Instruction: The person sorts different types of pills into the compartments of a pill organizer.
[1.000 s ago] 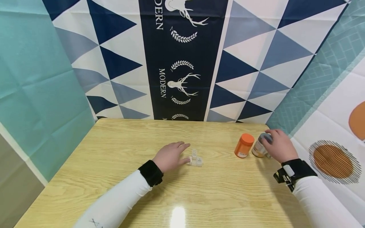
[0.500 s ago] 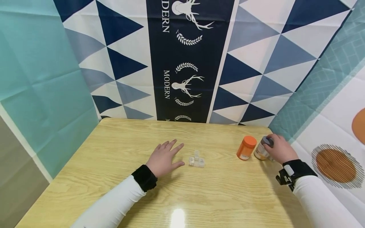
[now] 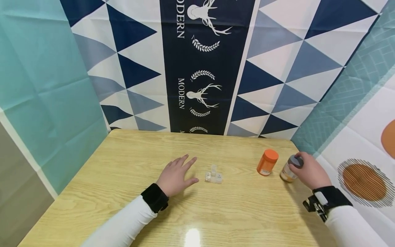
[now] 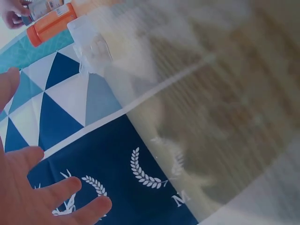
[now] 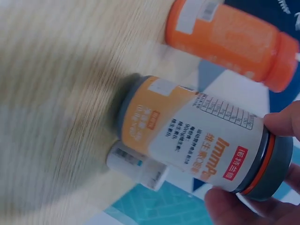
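My right hand point(image 3: 303, 166) grips a grey-capped bottle point(image 3: 289, 170) by its cap, near the table's right edge. The bottle point(image 5: 201, 140) has an orange and white label and leans over, its base close to the tabletop. My thumb and fingertips point(image 5: 282, 124) curl round the grey cap. An orange bottle with an orange cap point(image 3: 266, 162) stands just left of it. My left hand point(image 3: 177, 174) lies flat on the table with its fingers spread, holding nothing. A small clear plastic box point(image 3: 213, 176) sits a short way right of that hand.
The wooden table point(image 3: 129, 161) backs onto a blue and white triangle-patterned cloth point(image 3: 203, 68). A small white bottle point(image 5: 136, 166) stands behind the gripped one. The orange bottle point(image 4: 49, 26) and the clear box point(image 4: 93, 47) also show in the left wrist view.
My right hand has drawn the grey-capped bottle away from the orange bottle, toward me and to the right. My left hand has slid back left, off the clear box.
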`<state>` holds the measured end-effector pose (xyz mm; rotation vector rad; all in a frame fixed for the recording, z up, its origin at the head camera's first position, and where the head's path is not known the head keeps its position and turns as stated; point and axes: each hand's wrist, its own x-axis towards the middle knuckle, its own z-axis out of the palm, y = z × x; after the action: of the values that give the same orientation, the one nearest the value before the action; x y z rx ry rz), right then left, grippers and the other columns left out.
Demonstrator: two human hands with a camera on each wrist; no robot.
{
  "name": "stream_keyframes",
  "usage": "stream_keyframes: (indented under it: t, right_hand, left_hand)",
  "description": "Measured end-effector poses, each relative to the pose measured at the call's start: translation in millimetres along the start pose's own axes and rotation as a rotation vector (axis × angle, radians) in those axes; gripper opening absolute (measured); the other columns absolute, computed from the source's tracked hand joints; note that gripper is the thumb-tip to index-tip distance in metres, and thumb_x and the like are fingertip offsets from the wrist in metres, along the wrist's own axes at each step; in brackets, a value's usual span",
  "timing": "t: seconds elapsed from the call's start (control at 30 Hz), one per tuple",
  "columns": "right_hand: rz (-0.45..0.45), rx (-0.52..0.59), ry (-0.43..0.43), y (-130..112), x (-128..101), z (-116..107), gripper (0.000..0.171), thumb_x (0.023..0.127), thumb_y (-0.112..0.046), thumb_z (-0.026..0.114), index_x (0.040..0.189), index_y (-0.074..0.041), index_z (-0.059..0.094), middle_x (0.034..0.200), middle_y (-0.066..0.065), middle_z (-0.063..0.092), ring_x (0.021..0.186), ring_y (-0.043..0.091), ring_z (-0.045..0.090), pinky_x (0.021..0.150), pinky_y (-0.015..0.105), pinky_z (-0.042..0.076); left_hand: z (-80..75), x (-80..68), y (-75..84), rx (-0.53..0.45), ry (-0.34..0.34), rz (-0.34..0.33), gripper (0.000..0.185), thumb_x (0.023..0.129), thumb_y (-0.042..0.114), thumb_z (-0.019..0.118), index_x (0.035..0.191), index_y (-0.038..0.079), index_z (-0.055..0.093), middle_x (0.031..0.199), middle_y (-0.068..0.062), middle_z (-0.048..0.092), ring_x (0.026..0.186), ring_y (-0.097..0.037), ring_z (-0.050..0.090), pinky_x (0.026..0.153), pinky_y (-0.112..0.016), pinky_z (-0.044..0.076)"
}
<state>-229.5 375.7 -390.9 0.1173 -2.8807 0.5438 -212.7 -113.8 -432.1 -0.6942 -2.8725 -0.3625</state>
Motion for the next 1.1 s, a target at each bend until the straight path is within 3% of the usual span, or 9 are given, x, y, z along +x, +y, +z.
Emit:
stream_keyframes:
  t: [0.13, 0.33, 0.53, 0.73, 0.9, 1.03, 1.1]
  right_hand:
    - [-0.033, -0.011, 0.06, -11.3, -22.6, -5.1, 0.049, 0.089, -0.021, 0.071, 0.12, 0.011, 0.051, 0.106, 0.034, 0.056, 0.089, 0.043, 0.058, 0.069, 0.053, 0.045]
    - [-0.161, 0.026, 0.124, -59.5, -47.7, 8.6, 0.042, 0.084, -0.011, 0.074, 0.118, 0.006, 0.057, 0.108, 0.025, 0.057, 0.095, 0.039, 0.057, 0.076, 0.055, 0.047]
    - [-0.259, 0.107, 0.029, -127.2, -54.9, 38.9, 0.041, 0.083, -0.013, 0.078, 0.118, -0.003, 0.06, 0.107, 0.01, 0.06, 0.091, 0.022, 0.059, 0.076, 0.044, 0.051]
    - [-0.328, 0.157, -0.06, -182.5, -49.9, 70.1, 0.04, 0.084, -0.019, 0.079, 0.119, -0.011, 0.061, 0.111, 0.003, 0.061, 0.091, 0.013, 0.061, 0.075, 0.036, 0.054]
    - [-0.378, 0.186, -0.075, -206.8, -43.7, 87.3, 0.04, 0.083, -0.02, 0.081, 0.118, -0.015, 0.061, 0.115, 0.003, 0.06, 0.094, 0.014, 0.062, 0.079, 0.036, 0.055]
    - [-0.376, 0.2, -0.088, -217.4, -40.8, 94.6, 0.038, 0.085, -0.023, 0.079, 0.119, -0.017, 0.061, 0.117, 0.003, 0.06, 0.098, 0.014, 0.062, 0.082, 0.036, 0.054]
    - [-0.378, 0.208, -0.09, -221.0, -40.0, 96.3, 0.038, 0.086, -0.024, 0.079, 0.119, -0.017, 0.061, 0.118, 0.003, 0.06, 0.098, 0.015, 0.062, 0.081, 0.036, 0.054]
  left_hand:
    - [0.9, -4.0, -4.0, -0.026, 0.006, -0.039, 0.084, 0.091, 0.067, 0.054, 0.158, 0.024, 0.026, 0.156, -0.012, 0.035, 0.136, -0.033, 0.043, 0.108, -0.048, 0.037]
    - [1.4, -5.4, -4.9, -0.135, 0.007, -0.042, 0.088, 0.091, 0.059, 0.063, 0.158, 0.018, 0.024, 0.155, -0.015, 0.036, 0.135, -0.034, 0.044, 0.103, -0.048, 0.044]
    - [8.2, -3.4, 19.4, -0.345, -0.052, 0.015, 0.091, 0.088, 0.046, 0.073, 0.158, 0.015, 0.024, 0.157, -0.011, 0.033, 0.138, -0.027, 0.042, 0.106, -0.042, 0.042]
    - [16.5, 1.9, 49.1, -0.586, -0.117, 0.036, 0.089, 0.086, 0.041, 0.078, 0.155, 0.012, 0.03, 0.153, -0.009, 0.04, 0.128, -0.024, 0.052, 0.1, -0.036, 0.047]
    - [22.0, 9.6, 62.2, -0.731, -0.178, 0.032, 0.084, 0.086, 0.046, 0.075, 0.154, 0.019, 0.033, 0.149, 0.001, 0.044, 0.127, -0.017, 0.052, 0.099, -0.031, 0.046]
    - [24.5, 16.1, 63.0, -0.795, -0.157, 0.007, 0.068, 0.089, 0.037, 0.075, 0.147, 0.021, 0.042, 0.14, 0.004, 0.052, 0.123, -0.013, 0.054, 0.097, -0.029, 0.047]
    - [25.6, 17.4, 60.5, -0.818, -0.144, -0.017, 0.062, 0.09, 0.03, 0.075, 0.144, 0.017, 0.046, 0.136, 0.001, 0.056, 0.121, -0.012, 0.055, 0.096, -0.029, 0.048]
